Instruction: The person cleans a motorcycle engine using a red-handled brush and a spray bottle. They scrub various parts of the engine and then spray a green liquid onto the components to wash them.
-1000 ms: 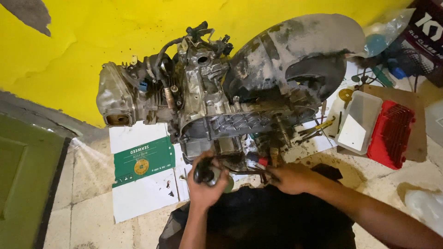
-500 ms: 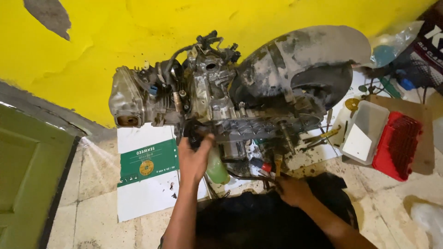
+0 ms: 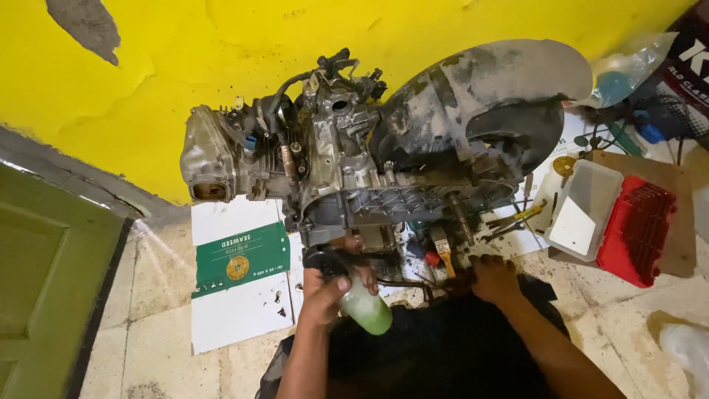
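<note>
Left hand [image 3: 329, 292] now lower, fingers wrapped around green bottle [image 3: 367, 307], tilted at engine's [image 3: 354, 170] underside; earlier it reached up onto the block. Right hand [image 3: 493, 279] has shifted right, rests near brush [image 3: 442, 250]; grip unclear.

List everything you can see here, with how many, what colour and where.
engine: one, grey and grimy, centre, against the wall
wall: one, yellow, behind
cardboard sheet: one, white and green, floor left of centre
spray bottle: one, green liquid with a black top, below the engine
brush: one, yellow handle, under the engine
tray: one, white, right
red box: one, right of the tray
door: one, green, far left
left hand: holds the spray bottle
right hand: on the floor by the engine
</note>
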